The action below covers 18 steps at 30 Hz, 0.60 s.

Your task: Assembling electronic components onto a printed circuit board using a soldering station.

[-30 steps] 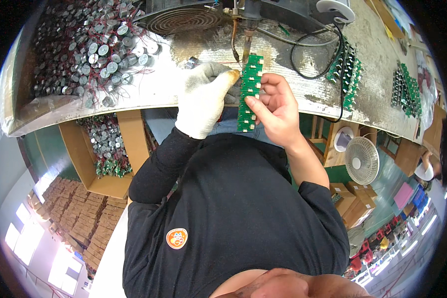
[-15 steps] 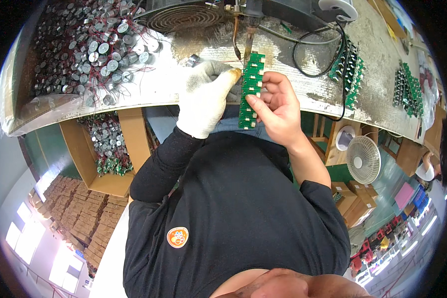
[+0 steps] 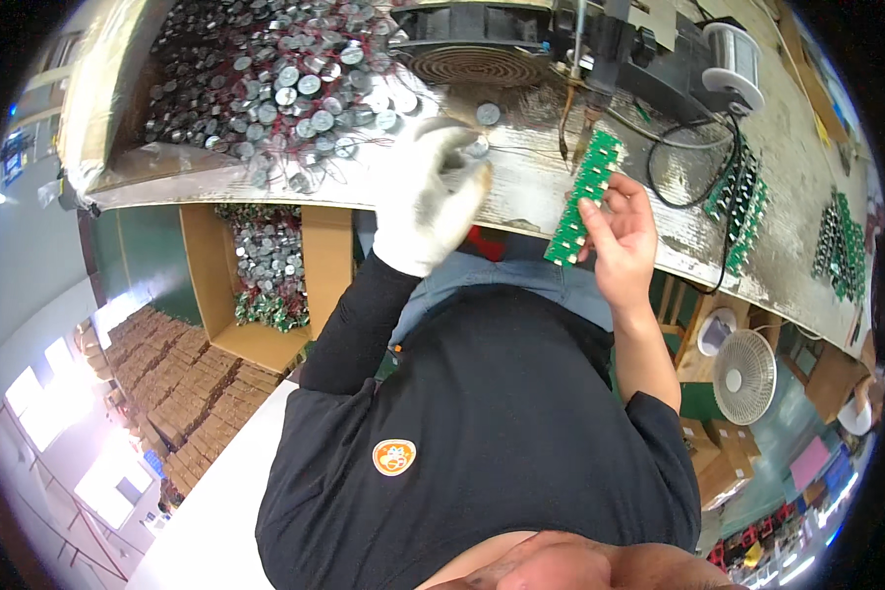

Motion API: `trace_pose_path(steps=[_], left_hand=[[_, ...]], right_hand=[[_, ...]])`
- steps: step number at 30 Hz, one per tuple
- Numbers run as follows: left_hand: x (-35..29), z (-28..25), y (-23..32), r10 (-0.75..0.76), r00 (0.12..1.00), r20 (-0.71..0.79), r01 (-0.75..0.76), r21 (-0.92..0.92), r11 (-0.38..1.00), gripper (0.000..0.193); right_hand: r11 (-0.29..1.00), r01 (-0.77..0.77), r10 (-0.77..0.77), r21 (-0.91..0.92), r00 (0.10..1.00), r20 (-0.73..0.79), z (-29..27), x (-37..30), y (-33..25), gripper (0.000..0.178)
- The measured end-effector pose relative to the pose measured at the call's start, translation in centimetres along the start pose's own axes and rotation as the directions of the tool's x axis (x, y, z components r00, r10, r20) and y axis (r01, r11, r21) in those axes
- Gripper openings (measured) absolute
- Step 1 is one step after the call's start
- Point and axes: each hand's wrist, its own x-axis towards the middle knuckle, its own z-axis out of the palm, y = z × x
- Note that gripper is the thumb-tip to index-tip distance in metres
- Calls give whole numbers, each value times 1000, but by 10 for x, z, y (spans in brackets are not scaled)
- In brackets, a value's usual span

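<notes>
My right hand point(image 3: 627, 241) grips a long green circuit board strip point(image 3: 585, 197) with small white connectors along it. The strip is tilted, its far end close to the dark tip of a soldering iron point(image 3: 565, 138). My left hand point(image 3: 418, 206), in a white glove with a brownish-stained thumb, is over the bench's near edge. Its fingers are curved, with a gap between them and the thumb. Just beyond those fingers lies a round silver metal part point(image 3: 488, 114); a second one partly shows at the fingertips.
A big heap of round silver parts with red wires point(image 3: 295, 98) covers the bench's left. A black fan point(image 3: 477, 67) and a solder spool point(image 3: 733, 64) stand at the back. More green board strips point(image 3: 742, 211) lie right, by a black cable point(image 3: 680, 205). Below left is a cardboard box point(image 3: 197, 265).
My left hand has drawn away from the circuit board strip, toward the left, and its fingers have parted. My right hand keeps the strip, now more tilted. The whole view has shifted.
</notes>
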Motion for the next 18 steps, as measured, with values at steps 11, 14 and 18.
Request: trace_pose_path(steps=[11,14,18], left_hand=[[34,-27,-27,-152,985,81,93,493,865,31],[26,-20,-26,-129,989,67,78,508,858,30],[2,-15,-25,-114,992,49,80,450,890,26]], right_hand=[[999,15,-14,-34,999,41,2,1,3,36],[1000,9,-8,-27,1000,28,4,0,4,36],[1000,4,-3,-8,999,46,4,1,4,36]])
